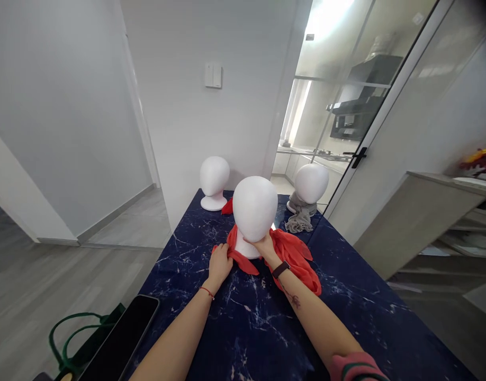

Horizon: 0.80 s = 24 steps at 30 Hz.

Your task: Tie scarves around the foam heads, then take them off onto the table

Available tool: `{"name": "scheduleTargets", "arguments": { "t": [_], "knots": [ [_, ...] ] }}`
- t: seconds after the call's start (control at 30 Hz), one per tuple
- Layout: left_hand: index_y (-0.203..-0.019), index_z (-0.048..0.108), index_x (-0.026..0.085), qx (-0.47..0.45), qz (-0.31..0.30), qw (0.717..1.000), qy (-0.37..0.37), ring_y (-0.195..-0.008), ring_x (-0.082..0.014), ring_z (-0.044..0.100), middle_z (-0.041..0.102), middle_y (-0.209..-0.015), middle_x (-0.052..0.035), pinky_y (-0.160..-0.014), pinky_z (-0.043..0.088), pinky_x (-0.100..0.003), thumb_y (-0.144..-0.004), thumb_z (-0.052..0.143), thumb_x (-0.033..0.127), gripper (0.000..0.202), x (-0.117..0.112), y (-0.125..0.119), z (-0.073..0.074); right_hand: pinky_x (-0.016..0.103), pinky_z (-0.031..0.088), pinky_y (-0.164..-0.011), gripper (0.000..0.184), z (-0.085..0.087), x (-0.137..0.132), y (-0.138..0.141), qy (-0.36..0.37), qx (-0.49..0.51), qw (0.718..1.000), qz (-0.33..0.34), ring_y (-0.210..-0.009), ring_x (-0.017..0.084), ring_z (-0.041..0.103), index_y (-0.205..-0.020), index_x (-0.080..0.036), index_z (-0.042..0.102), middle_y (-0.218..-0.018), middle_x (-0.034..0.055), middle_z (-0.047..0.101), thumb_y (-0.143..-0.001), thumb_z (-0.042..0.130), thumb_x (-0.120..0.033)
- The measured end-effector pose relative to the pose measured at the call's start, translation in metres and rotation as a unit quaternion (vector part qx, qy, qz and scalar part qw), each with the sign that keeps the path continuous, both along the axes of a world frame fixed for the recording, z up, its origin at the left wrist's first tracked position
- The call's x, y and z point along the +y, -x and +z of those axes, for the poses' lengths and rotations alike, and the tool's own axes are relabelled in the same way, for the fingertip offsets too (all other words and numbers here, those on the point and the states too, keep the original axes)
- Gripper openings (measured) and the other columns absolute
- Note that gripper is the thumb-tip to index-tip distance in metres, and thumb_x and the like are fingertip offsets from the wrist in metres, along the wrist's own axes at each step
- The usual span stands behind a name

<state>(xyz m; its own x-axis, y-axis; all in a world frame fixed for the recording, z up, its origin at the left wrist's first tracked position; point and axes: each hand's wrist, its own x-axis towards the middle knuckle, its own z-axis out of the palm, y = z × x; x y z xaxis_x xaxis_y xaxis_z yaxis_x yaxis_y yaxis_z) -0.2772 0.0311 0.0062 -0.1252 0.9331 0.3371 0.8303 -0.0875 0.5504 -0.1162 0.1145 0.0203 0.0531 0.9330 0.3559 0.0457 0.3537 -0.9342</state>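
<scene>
A white foam mannequin head (254, 209) stands on the dark blue marbled table (259, 323) with a red scarf (294, 256) draped around its base. My left hand (220, 264) pinches the scarf's left end against the table. My right hand (264, 247) grips the scarf at the neck of the head. A black watch sits on my right wrist, a red string on my left.
Two more foam heads stand at the table's far end: one on the left (214, 180) with red cloth beside it, one on the right (310, 185) with a grey scarf (300, 219). A black phone (124, 338) lies at the near left edge. Green handles (68, 333) show below.
</scene>
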Motion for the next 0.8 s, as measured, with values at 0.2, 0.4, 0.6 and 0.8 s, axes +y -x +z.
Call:
{"name": "scheduleTargets", "arguments": {
  "t": [0.2,0.4,0.6,0.8],
  "knots": [
    [-0.082,0.047,0.020,-0.084,0.030,0.995,-0.054,-0.082,-0.0170,0.053,0.053,-0.086,-0.0043,-0.073,0.046,-0.029,-0.078,0.038,0.010,0.014,0.002,-0.001,0.008,0.040,0.045,-0.096,0.052,0.081,-0.007,-0.053,-0.011,0.143,0.989,0.042,-0.104,0.021,0.058,-0.109,-0.017,0.055,-0.108,0.0076,0.064,-0.063,0.069,-0.037],
    [-0.094,0.055,0.021,-0.113,-0.075,0.980,-0.143,-0.109,-0.0188,0.050,0.047,-0.120,-0.0077,-0.095,0.043,-0.033,-0.075,0.043,0.007,0.026,-0.019,-0.026,0.020,0.038,0.038,-0.104,0.057,0.150,-0.035,-0.134,-0.114,0.228,0.960,-0.117,-0.109,0.019,0.055,-0.107,-0.014,0.059,-0.111,0.0066,0.063,-0.054,0.078,-0.026],
    [-0.112,0.058,0.022,0.001,-0.327,0.942,-0.080,-0.133,-0.0206,0.031,0.035,-0.144,-0.0051,-0.110,0.030,-0.039,-0.076,0.041,0.006,0.043,-0.041,-0.117,0.032,0.040,0.041,-0.102,0.055,0.162,-0.046,-0.169,-0.134,0.219,0.954,-0.154,-0.111,0.021,0.054,-0.110,-0.015,0.058,-0.113,0.0075,0.062,-0.059,0.075,-0.030],
    [-0.129,0.049,0.034,0.189,-0.478,0.858,-0.004,-0.136,-0.0440,0.013,0.020,-0.152,-0.0047,-0.102,0.012,-0.068,-0.066,0.067,0.041,0.065,0.003,-0.181,0.036,0.039,0.041,-0.102,0.057,0.164,-0.046,-0.176,-0.114,0.235,0.956,-0.135,-0.113,0.021,0.053,-0.111,-0.014,0.057,-0.114,0.0078,0.062,-0.060,0.075,-0.031]
  ]
}}
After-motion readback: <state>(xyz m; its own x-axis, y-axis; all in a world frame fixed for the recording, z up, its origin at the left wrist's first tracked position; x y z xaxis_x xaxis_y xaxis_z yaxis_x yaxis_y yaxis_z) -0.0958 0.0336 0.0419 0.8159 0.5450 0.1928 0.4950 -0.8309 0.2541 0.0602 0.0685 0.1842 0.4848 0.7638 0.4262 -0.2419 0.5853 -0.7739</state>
